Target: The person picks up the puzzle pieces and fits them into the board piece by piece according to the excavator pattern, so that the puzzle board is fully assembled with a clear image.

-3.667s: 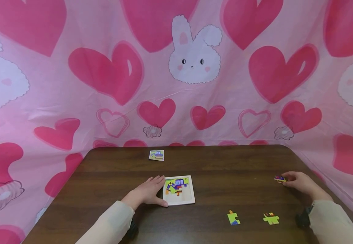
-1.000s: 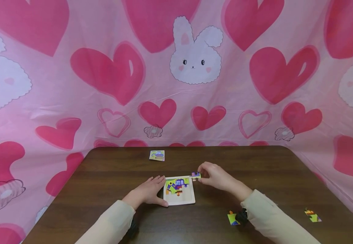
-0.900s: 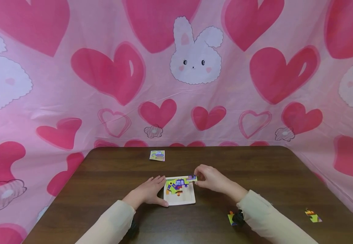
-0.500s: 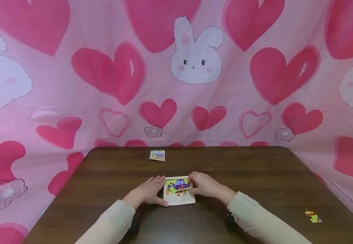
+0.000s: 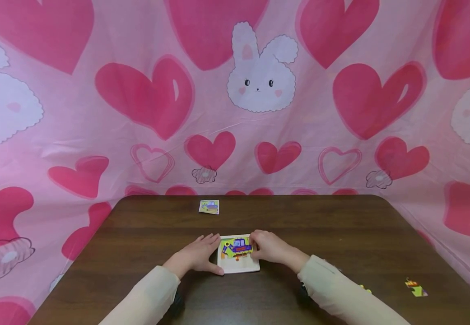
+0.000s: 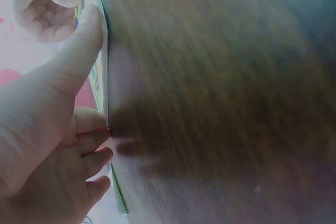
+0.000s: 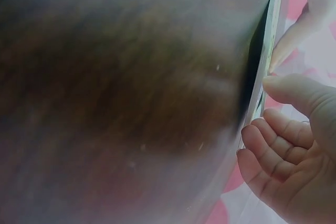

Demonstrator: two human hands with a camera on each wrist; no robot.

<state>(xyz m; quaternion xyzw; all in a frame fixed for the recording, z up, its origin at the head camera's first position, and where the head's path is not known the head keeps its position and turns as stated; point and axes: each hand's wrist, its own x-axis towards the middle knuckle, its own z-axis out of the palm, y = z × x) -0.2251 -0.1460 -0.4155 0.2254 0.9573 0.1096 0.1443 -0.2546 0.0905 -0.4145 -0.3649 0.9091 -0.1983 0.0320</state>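
Note:
A square puzzle tray with a pale frame lies on the brown table. Its upper part shows a purple and lime digger picture, and the lower part is bare. My left hand rests along its left edge, fingers straight and thumb at the near left corner. Over the right side is my right hand, its thumb and fingers pinching a purple puzzle piece with a striped band, which lies in line with the digger picture. The hand covers the piece's right end. In the left wrist view, the left thumb lies along the tray's edge.
A small picture card of a digger lies near the table's far edge. One loose puzzle piece is at the right. Another yellow-green piece shows only partly past the right sleeve.
My right hand has brought the purple piece from the far right to the tray and down against the digger picture. A loose piece has shifted right. The left hand has stayed put.

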